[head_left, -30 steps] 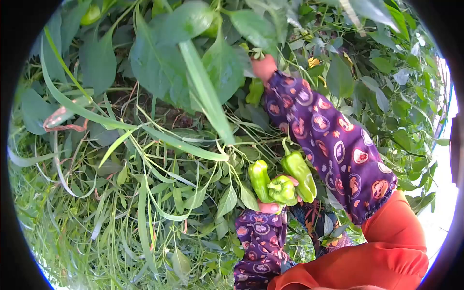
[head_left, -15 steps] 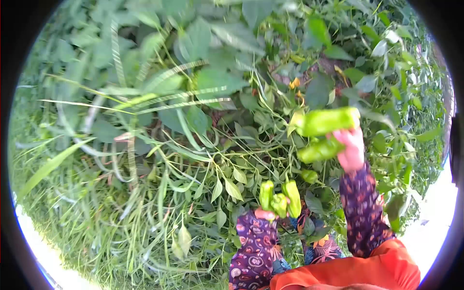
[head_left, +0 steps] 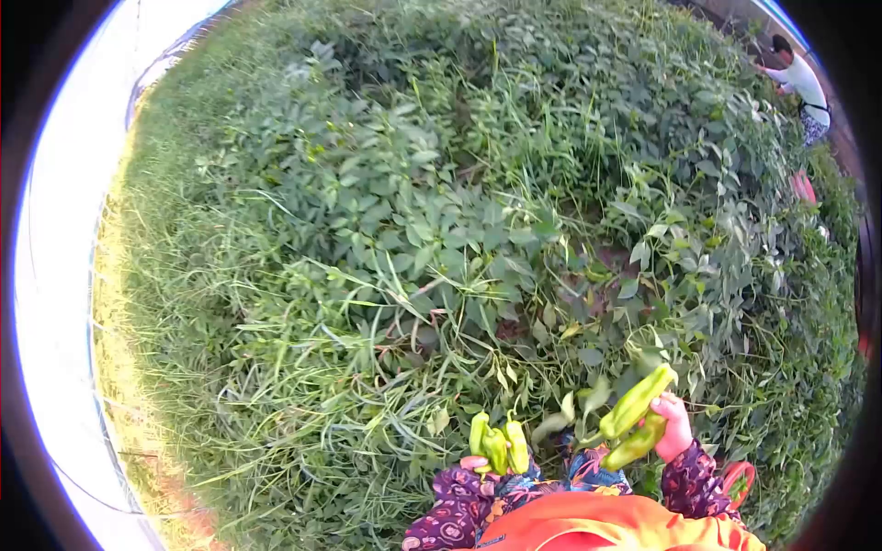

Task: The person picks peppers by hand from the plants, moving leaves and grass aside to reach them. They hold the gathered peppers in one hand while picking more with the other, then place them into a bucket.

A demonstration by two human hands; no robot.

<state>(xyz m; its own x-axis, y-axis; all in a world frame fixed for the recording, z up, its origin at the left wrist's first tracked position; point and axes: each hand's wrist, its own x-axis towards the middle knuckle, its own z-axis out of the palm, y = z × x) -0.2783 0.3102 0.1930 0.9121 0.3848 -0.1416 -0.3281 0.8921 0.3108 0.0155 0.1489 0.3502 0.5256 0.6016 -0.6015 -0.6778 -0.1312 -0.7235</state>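
Note:
My left hand [head_left: 475, 464] is low in the middle, mostly covered by the sleeve and what it holds. Its fingers are closed around several green peppers [head_left: 517, 447], which stand upright side by side. To the right, my right hand [head_left: 675, 430] grips two long, light green peppers [head_left: 636, 402], one above the other, both tilted with their far ends down to the left. Leafy plants [head_left: 542, 349] lie just beyond both hands.
Dense plants mixed with tall grass [head_left: 340, 358] fill the ground ahead. A red curved rim or handle [head_left: 738, 481] shows beside my right sleeve. Far off at the upper right a person [head_left: 802, 87] bends over the plants, near a pink object [head_left: 803, 188].
The view has lifted and widened, now taking in the field and the other person. Both hands appear lower in the picture, still holding their peppers; the right hand has come nearer my body.

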